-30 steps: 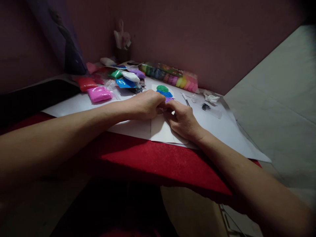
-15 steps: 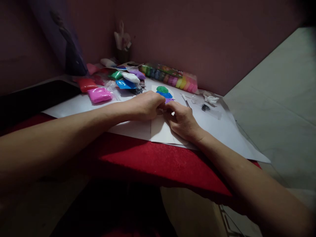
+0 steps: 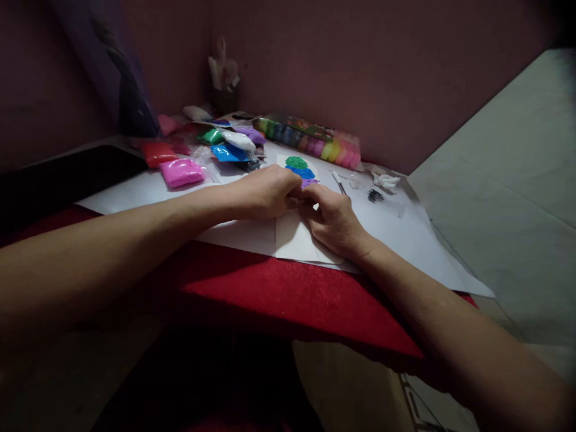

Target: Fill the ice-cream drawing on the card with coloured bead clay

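My left hand (image 3: 272,191) and my right hand (image 3: 332,216) meet fingertip to fingertip over a cream-white card (image 3: 294,237). Fingers on both hands are curled closed, and whatever lies between them is hidden. Beyond my knuckles the card bears a patch of green clay (image 3: 296,162), a blue clay patch (image 3: 300,172) and a purple clay patch (image 3: 308,182), all with a rough texture. The purple patch is partly covered by my fingers. To the right of my right hand lies a thin tool with a pale tip (image 3: 339,183).
Bagged clay in several colours, among them a pink bag (image 3: 182,173) and a blue bag (image 3: 230,153), lies left. A clear pack of coloured clay (image 3: 310,141) rests by the wall. Black scraps (image 3: 374,195) and crumpled white material (image 3: 386,180) lie right. Red cloth (image 3: 279,294) covers the near edge.
Almost nothing differs. Both hands stay together over the card in the same place, with at most a slight shift of the fingers.
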Tool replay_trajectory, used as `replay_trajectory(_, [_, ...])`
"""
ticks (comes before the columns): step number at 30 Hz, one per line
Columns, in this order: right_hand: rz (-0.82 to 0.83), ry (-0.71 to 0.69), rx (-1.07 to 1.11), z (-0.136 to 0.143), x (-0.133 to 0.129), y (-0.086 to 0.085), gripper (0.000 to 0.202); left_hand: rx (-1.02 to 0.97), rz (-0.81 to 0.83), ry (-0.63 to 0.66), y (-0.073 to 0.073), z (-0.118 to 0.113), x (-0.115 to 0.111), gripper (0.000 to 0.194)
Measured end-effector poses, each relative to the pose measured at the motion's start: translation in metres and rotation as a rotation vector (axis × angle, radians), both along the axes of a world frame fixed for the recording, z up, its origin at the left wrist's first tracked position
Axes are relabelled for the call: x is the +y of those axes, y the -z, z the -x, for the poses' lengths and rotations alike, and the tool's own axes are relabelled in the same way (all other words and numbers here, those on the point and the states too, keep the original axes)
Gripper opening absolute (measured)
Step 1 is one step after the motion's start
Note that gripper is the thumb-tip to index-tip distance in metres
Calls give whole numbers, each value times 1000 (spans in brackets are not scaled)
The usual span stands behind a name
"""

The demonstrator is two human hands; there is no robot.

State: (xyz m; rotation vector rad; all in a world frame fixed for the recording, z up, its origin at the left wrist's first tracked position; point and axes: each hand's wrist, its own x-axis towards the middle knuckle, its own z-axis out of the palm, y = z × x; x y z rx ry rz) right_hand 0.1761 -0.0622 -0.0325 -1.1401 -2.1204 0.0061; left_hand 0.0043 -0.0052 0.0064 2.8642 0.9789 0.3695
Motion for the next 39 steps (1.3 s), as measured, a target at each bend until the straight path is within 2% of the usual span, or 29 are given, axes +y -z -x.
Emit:
replay_trajectory(7, [-5,5,1,0,0,0,20,-11,-9,-3,3,0,2,24])
replay_trajectory(11, [33,17,77,1,0,0,19,-90,40,-7,4,-1,2,19])
replay_trajectory(16, [121,39,358,1,3,2,2,-266,232,-84,-1,-4,-2,11])
replay_trajectory(21, [163,8,616,4,6,1,12,-454,482,-110,-7,-7,-7,9])
replay_trajectory(26, [198,6,772,7,6,-2,18,-753,667,-171,-8,-8,-9,12])
replay_trajectory(30, [219,39,794,6,7,-1,18,-857,684,-188,-8,-8,-7,17])
replay_trajectory(34, [242,10,758,4,8,2,15,-881,671,-198,-7,-8,-6,16])
replay_trajectory(39, [261,-20,741,3,8,3,18,-866,826,-79,-5,-8,-6,15])
